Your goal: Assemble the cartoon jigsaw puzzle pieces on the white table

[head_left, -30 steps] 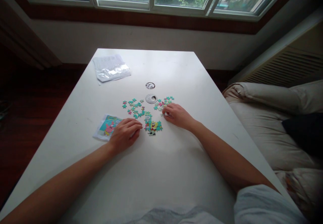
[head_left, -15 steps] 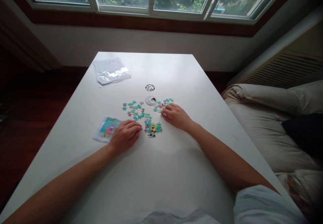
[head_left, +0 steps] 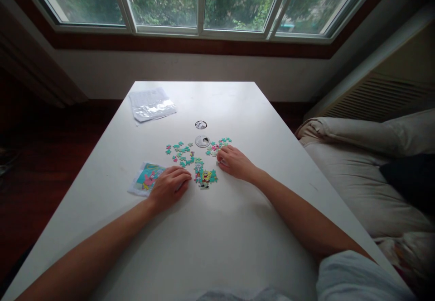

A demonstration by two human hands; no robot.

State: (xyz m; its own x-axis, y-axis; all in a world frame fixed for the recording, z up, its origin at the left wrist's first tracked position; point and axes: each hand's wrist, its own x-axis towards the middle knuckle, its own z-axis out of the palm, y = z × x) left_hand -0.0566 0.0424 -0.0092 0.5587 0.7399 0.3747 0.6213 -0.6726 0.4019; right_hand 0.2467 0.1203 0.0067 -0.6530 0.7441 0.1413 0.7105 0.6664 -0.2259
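A partly joined jigsaw puzzle point(head_left: 205, 178) with a yellow cartoon figure lies on the white table between my hands. My left hand point(head_left: 170, 184) rests on the table at its left, fingers stretched out, partly over a picture packet point(head_left: 148, 177) with a pink figure. Just up and right of the joined part, my right hand point(head_left: 236, 163) has its fingers pinched together; a pale edge of a puzzle piece point(head_left: 218, 163) shows under the fingertips. Loose teal and pink pieces point(head_left: 186, 161) lie beyond my left hand, and another cluster of pieces point(head_left: 214, 148) sits beside my right fingers.
Beyond the pieces, the white table point(head_left: 224, 106) has a round grey cap point(head_left: 203, 141) and a round hole point(head_left: 200, 125). A clear plastic bag with paper point(head_left: 152, 105) lies at the far left. A beige sofa point(head_left: 336, 169) stands along the right side.
My right hand has drawn slightly closer to me, away from the right cluster, with its fingers pinched tighter. My left hand stays in place. The whole view has tilted up slightly.
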